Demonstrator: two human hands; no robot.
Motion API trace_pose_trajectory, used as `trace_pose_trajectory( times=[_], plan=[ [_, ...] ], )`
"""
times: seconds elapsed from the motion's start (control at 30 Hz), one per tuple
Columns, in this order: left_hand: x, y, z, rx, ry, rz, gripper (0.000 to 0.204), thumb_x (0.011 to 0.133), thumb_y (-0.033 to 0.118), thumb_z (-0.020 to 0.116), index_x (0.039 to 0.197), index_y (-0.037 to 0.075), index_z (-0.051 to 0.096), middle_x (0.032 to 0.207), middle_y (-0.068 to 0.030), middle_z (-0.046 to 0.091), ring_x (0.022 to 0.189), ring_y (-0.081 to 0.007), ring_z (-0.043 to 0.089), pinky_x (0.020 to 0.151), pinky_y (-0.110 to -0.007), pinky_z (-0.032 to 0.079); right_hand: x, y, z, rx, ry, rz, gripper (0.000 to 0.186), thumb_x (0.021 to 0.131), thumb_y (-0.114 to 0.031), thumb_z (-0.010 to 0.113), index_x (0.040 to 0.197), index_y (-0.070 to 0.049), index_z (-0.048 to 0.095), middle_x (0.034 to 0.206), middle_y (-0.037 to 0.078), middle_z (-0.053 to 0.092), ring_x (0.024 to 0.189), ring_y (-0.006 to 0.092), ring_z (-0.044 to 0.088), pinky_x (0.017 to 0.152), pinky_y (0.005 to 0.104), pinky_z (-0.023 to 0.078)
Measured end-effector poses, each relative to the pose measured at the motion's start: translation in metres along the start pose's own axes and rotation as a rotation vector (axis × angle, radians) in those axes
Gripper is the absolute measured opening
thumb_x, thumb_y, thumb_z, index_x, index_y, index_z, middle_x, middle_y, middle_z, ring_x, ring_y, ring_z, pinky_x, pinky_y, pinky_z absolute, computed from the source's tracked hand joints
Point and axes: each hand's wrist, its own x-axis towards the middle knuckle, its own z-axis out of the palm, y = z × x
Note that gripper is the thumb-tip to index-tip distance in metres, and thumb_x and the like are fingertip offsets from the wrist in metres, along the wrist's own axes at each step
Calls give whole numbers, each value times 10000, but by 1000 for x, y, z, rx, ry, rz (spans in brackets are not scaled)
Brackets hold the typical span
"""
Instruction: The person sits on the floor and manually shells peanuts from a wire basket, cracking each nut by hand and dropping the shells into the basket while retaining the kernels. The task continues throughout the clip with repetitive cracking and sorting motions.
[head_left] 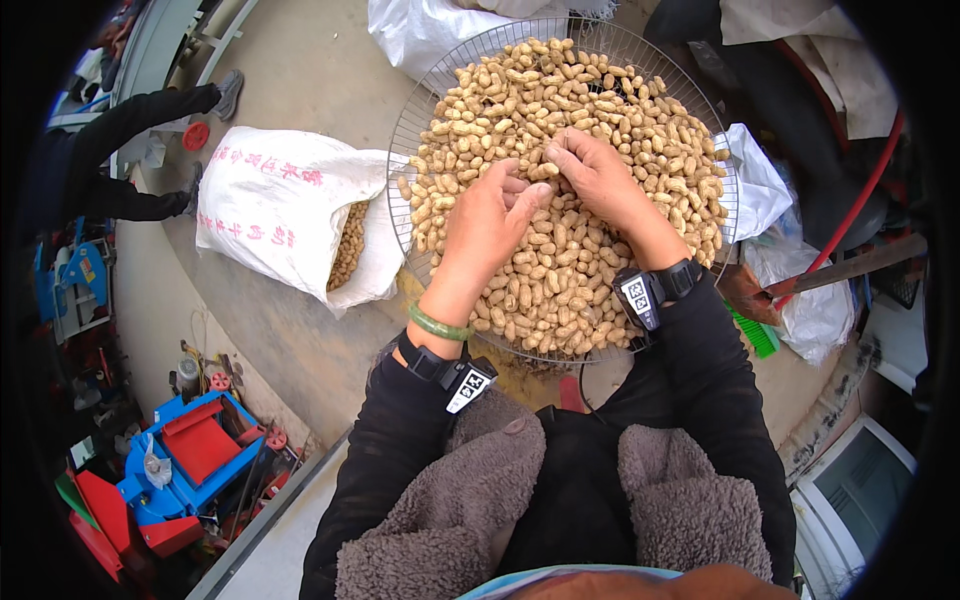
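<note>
Evidently, the left hand and right hand were half-curled, hold unclear; leaning on the wire basket risked spilling peanuts

Peanuts: matt, rough-textured shells. Basket: thin metal wire. Sack: woven plastic, creased. Bangle: smooth, glossy. Sleeves: matt cloth. Fleece: nubbly, matt. Bag, right: thin, glossy, crumpled plastic.
</note>
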Motion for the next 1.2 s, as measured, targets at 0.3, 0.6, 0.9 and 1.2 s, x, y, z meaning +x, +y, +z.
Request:
trace_pose_trajectory(
  times=[0.3,0.6,0.9,1.2],
  plan=[
    [0,6,22,-676,-246,-218,316,1070,233,534,1314,32,536,1021,-24,640,914,-116,638,801,-292,569,-26,-20,2,-132,21,-167,251,1022,-212,614,933,21,587,735,140,662,678,234,677,608,363,514],
    [-2,11,33,-459,-99,-90,249,1043,171,351,1163,42,527,875,-31,600,674,-94,528,581,-226,451,-35,-26,-2,708,-153,58,246,1097,-225,521,924,-53,551,720,-15,534,580,92,532,553,240,505],
    [-4,18,36,-637,-121,-129,228,1130,283,404,1092,81,504,866,-20,569,630,-76,482,526,-189,387,-41,-24,-3,650,-80,87,187,1073,-152,540,979,-5,605,769,75,661,605,146,659,510,265,560],
    [4,8,25,-885,190,-387,255,1090,337,546,1042,86,543,786,4,513,681,-107,524,570,-226,448,-86,-49,2,843,-462,62,220,1073,-203,567,1009,-7,641,819,61,674,686,111,688,591,234,552]
  ],
)
